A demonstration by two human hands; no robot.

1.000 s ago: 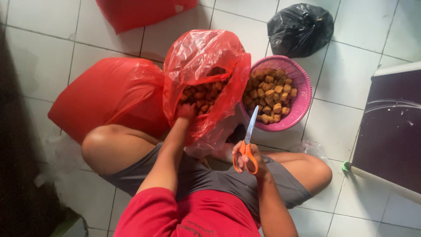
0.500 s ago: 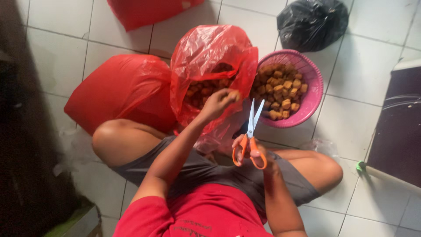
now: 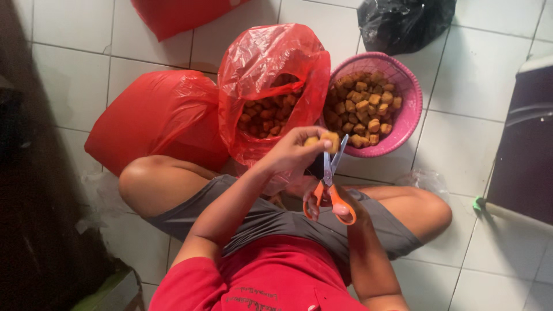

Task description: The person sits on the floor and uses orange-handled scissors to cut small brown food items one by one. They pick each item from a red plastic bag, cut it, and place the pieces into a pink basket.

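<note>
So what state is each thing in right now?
Left hand: pinching a brown piece.
Right hand: gripping orange scissors, blades at the piece.
Middle red bag: open, holding brown pieces.
Pink basket: nearly full.
Left red bag: closed, bulging.
Black bag: bunched shut.

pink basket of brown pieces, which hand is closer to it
Left. The left hand holds a brown piece just off the pink basket rim; the right hand grips the orange scissors lower down, nearer the lap.
</note>
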